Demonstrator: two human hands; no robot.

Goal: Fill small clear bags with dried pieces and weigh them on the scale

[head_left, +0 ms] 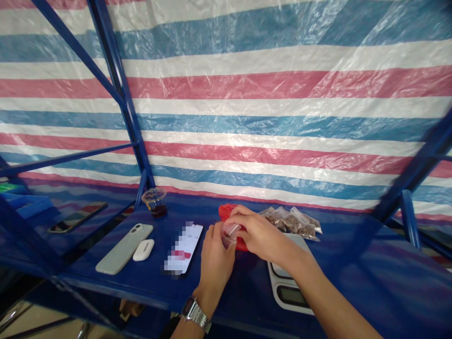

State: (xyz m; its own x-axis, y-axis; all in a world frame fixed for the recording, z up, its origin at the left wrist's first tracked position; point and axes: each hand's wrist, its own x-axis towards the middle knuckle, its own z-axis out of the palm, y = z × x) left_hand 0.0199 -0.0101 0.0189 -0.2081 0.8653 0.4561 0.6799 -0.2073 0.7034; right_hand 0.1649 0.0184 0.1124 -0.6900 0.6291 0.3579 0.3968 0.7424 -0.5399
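Note:
My left hand (217,252), with a metal watch (195,313) on its wrist, is closed round the side of a small clear plastic bag (231,231). From the right, my right hand (256,231) reaches over with bent fingers at the bag's mouth; whether they grip the bag or something inside it is hidden. Behind and below both hands lies a red plastic bag (226,211), mostly covered by them. Beneath my right forearm sits a white digital scale (287,292). Several small clear bags with brown dried contents (294,222) lie in a pile behind the scale.
Left of my hands are a phone with a lit timer screen (190,240), a white earbud case (143,250), a pale green phone (124,249) and a plastic cup of dark liquid (155,203). Blue rack posts (130,113) flank the blue shelf (247,292); a striped tarp (275,122) closes the back.

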